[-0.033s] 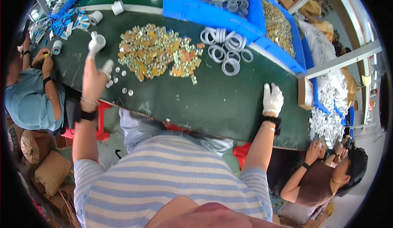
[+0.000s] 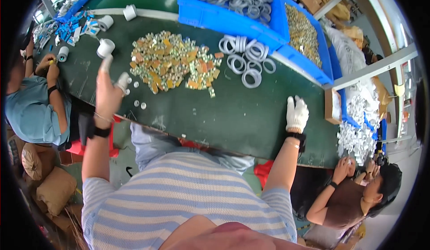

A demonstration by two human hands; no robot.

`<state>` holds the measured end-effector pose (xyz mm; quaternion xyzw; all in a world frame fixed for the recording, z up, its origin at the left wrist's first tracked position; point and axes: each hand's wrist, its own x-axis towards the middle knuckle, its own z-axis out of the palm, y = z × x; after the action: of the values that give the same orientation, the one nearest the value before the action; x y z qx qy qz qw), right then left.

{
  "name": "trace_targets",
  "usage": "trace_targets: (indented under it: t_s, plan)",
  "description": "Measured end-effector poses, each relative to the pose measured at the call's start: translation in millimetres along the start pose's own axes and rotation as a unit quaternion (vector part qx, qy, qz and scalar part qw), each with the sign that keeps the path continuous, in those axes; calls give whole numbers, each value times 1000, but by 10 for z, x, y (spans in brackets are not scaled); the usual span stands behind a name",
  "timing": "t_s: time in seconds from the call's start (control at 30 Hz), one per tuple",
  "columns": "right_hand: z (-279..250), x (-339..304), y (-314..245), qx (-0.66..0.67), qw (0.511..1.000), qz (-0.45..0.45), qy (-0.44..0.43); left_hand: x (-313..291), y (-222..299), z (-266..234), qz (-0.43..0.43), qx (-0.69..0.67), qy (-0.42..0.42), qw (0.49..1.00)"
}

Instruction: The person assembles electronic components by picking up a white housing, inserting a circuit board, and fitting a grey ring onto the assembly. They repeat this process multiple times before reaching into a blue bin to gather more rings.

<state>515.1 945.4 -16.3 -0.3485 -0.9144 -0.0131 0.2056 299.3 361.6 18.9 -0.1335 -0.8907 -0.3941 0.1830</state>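
My left hand (image 2: 109,94) is open over the left part of the green table, with white finger covers on thumb and index finger. Just beyond its index fingertip stands a white cylindrical housing (image 2: 105,48); whether they touch I cannot tell. Beside the thumb lie several small white caps (image 2: 143,106). My right hand (image 2: 297,114), in a white glove, rests on the table at the right with fingers stretched out and nothing held. Between the hands, farther back, are a heap of small yellow-green circuit boards (image 2: 165,61) and several grey rings (image 2: 251,78).
Blue bins (image 2: 233,17) of grey rings and small boards stand at the back. More white housings (image 2: 130,13) and blue-and-white parts (image 2: 74,29) lie at the far left. A cardboard box (image 2: 332,105) is by the right edge. Co-workers sit on both sides.
My left hand has drawn back slightly toward me and right, off the white housing. That housing has turned, so its dotted face no longer shows. My right hand has barely shifted.
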Motion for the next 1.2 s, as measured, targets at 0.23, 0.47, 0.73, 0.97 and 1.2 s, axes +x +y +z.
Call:
trace_targets:
  t_s: [0.23,0.47,0.73,0.97,1.2]
  plan:
    - [11,-4,-313,5,1000,-26,2,-628,273,444,215,69,68,972]
    - [469,650,-978,21,996,-88,9,-630,338,397,133,16,41,990]
    - [583,741,-1221,50,993,-105,-3,-659,293,425,104,11,41,994]
    - [715,797,-1074,104,992,-70,-26,-612,298,423,109,3,25,994]
    - [694,725,-1147,179,956,-232,-7,-649,291,426,109,3,25,994]
